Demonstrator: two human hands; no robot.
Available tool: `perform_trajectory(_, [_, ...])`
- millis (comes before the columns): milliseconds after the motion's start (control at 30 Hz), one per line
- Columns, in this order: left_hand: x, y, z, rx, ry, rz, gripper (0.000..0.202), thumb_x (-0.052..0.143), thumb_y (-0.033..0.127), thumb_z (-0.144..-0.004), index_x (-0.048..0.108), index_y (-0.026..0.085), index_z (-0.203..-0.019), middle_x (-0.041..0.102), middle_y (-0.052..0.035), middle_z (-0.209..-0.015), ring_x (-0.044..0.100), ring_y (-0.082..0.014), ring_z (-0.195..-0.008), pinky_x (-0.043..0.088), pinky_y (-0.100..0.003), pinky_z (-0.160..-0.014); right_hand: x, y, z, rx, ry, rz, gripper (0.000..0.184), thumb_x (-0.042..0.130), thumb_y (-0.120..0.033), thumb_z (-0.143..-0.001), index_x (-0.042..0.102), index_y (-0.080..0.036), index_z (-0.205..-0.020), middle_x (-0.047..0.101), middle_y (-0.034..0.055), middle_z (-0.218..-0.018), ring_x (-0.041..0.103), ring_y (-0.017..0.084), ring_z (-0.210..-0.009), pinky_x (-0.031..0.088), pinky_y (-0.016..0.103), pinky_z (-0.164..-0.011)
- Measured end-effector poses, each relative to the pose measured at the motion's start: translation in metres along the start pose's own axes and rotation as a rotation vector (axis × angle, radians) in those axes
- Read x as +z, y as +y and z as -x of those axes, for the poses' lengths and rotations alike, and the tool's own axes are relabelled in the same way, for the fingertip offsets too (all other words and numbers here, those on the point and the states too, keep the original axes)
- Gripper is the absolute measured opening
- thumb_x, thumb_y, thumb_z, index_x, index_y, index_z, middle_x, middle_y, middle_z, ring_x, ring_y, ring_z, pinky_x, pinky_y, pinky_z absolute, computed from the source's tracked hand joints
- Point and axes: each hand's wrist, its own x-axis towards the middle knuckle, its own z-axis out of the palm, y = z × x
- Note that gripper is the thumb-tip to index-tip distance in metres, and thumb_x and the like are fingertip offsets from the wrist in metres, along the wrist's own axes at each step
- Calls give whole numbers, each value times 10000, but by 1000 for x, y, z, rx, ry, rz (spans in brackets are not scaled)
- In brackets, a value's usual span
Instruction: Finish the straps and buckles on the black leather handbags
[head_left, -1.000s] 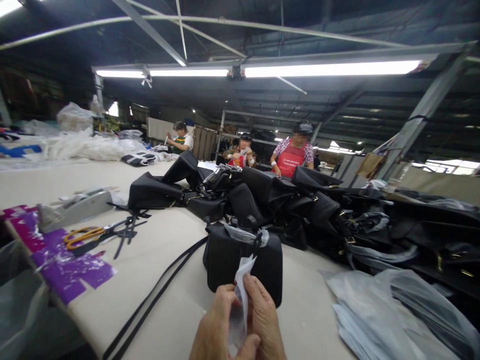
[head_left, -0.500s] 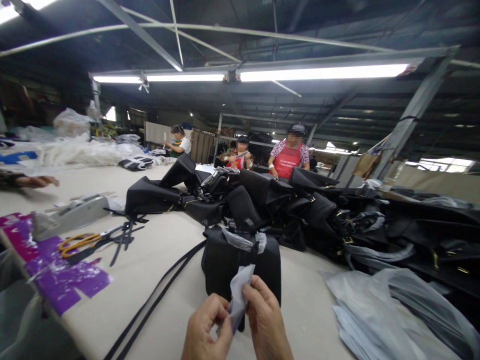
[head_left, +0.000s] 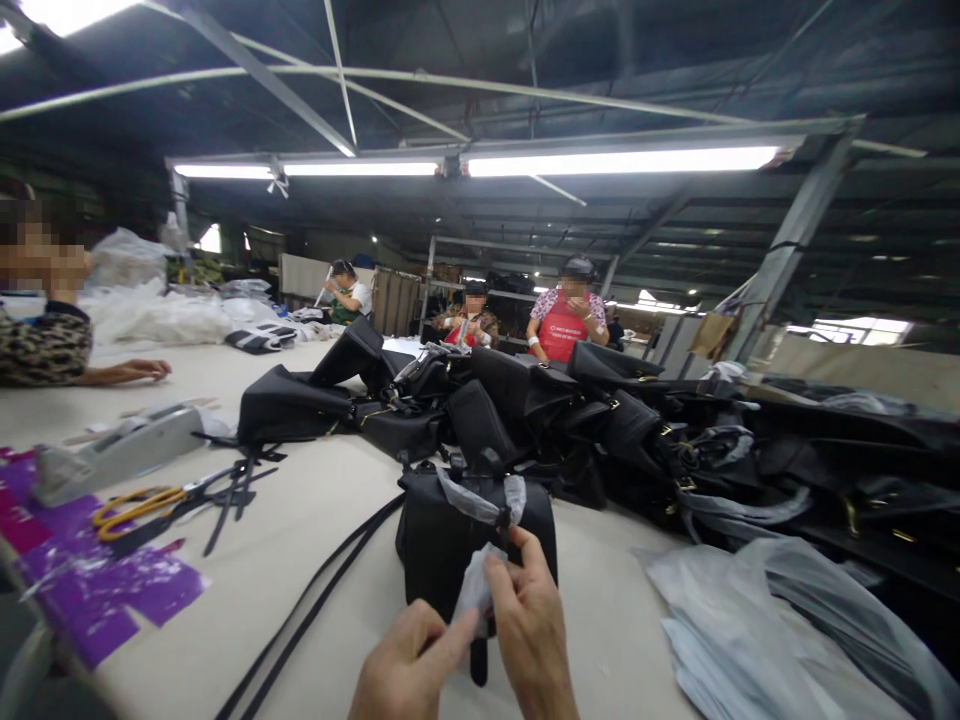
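Observation:
A black handbag (head_left: 431, 545) stands upright on the pale table in front of me, its handle (head_left: 466, 497) wrapped in translucent film. Before its front face, my right hand (head_left: 534, 625) pinches a small whitish sheet of thin wrapping (head_left: 472, 583) between thumb and fingers. My left hand (head_left: 405, 665) is closed at the sheet's lower end, with a fingertip against it; its other fingers are partly hidden. A narrow black strap end (head_left: 479, 662) hangs below the sheet, between my hands. Long black straps (head_left: 322, 590) trail from the bag's left side toward me.
Black bags (head_left: 480, 420) are heaped behind and to the right. Yellow-handled scissors (head_left: 139, 508), a grey tape dispenser (head_left: 127, 450) and purple plastic (head_left: 112, 590) lie left. Translucent sheets (head_left: 757, 610) lie right. A co-worker's forearm (head_left: 124, 373) rests at far left; others work behind the heap.
My right hand has moved slightly up and right with the sheet, its fingers nearer the handle. My left hand has turned, finger stretched along the sheet's end. The co-worker's arm reaches further in at left.

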Motion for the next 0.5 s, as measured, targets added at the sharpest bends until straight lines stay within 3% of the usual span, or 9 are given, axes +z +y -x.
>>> perform_trajectory(100, [-10,4,-9,-31,-69,106,463,357,138,-948,544,232,-1361,597,-68,-808,609,-150,-713,526,-207,-648,-1,-6,-1,60,-86,-148,406,589,-522,-807,534,-192,-1037,556,-60,-526,527,159,-491,424,241,-469])
perform_trajectory(167, [-17,7,-14,-108,-116,155,442,418,119,-905,608,218,-1292,614,-73,-815,621,-159,-718,525,-211,-649,-3,-9,-1,74,-174,-266,420,648,-548,-775,566,-187,-975,574,-46,-577,532,145,-508,445,239,-481])
perform_trajectory(333, [-26,14,-23,-423,-72,303,297,539,131,-780,741,205,-984,631,-50,-809,613,-171,-749,500,-228,-702,-14,-12,-3,137,-393,-364,667,785,-532,-690,601,-168,-1218,644,-17,-675,595,143,-525,512,276,-532])
perform_trajectory(500, [-18,13,-24,-652,-184,659,222,613,183,-697,728,149,-884,509,20,-635,455,-101,-588,394,-193,-575,-28,-16,-9,180,-530,-382,508,820,-375,-671,696,-172,-1119,695,16,-768,637,144,-586,522,260,-552])
